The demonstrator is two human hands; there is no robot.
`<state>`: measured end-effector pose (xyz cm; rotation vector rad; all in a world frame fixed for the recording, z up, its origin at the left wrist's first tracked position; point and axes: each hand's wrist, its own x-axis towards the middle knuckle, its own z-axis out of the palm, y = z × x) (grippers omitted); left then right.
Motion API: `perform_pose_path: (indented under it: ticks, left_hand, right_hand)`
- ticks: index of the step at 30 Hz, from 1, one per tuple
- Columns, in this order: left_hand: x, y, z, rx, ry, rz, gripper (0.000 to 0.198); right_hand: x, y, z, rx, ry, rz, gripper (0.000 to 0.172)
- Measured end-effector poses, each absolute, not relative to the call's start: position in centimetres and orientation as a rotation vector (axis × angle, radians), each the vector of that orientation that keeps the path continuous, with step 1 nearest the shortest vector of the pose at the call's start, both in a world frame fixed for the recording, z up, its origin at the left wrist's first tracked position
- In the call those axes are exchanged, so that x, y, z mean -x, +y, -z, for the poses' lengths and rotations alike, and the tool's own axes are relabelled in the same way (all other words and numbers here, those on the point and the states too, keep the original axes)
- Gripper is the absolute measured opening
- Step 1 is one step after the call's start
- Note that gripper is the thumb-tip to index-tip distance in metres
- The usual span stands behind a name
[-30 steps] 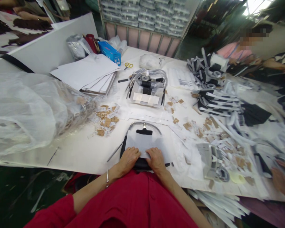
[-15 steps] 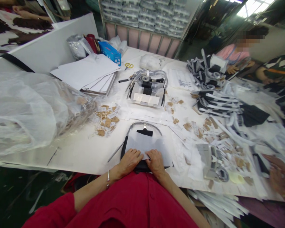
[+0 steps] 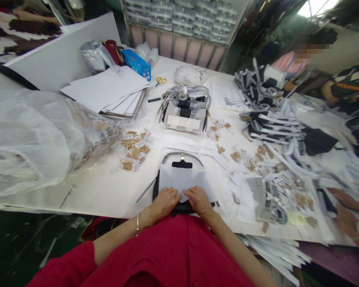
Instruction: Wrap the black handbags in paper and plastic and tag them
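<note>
A black handbag (image 3: 156,188) lies flat at the table's front edge, right before my body. Its handle, wrapped in clear plastic, arches away from me. A thin white sheet (image 3: 182,177) covers most of the bag's face, below a black flap (image 3: 182,164) with a metal clasp. My left hand (image 3: 166,200) has its fingers bent over the sheet's lower left edge. On the lower right edge rests my right hand (image 3: 199,200), its thumb and fingers pinching the sheet. Both hands' fingertips nearly meet over the bag's near part.
A wrapped bag (image 3: 184,115) stands farther back. Brown tags (image 3: 134,149) lie left and right. Paper sheets (image 3: 104,89), yellow scissors (image 3: 160,81) and a blue box (image 3: 136,63) are back left. Stacked black straps (image 3: 272,129) and a co-worker's hands (image 3: 348,219) are at the right.
My right hand has shifted slightly to the right along the sheet, its fingers a little straighter. My left hand stays nearly in place. The view has moved a little.
</note>
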<state>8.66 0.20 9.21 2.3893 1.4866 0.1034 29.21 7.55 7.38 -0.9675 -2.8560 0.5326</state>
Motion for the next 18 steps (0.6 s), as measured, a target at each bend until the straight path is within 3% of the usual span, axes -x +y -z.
perform_pose_path:
  ticks: [7,18]
  left_hand:
    - [-8.3,0.2,-8.3,-2.372,1.536,-0.117,0.035]
    - [-7.8,-0.1,-9.2,-2.428,1.423,-0.194,0.035]
  right_hand:
    - [-29.9,7.1,-8.1,0.901,-2.859,-0.61,0.04]
    - [-30.4,5.8,-7.5,0.8,-2.721,-0.456,0.036]
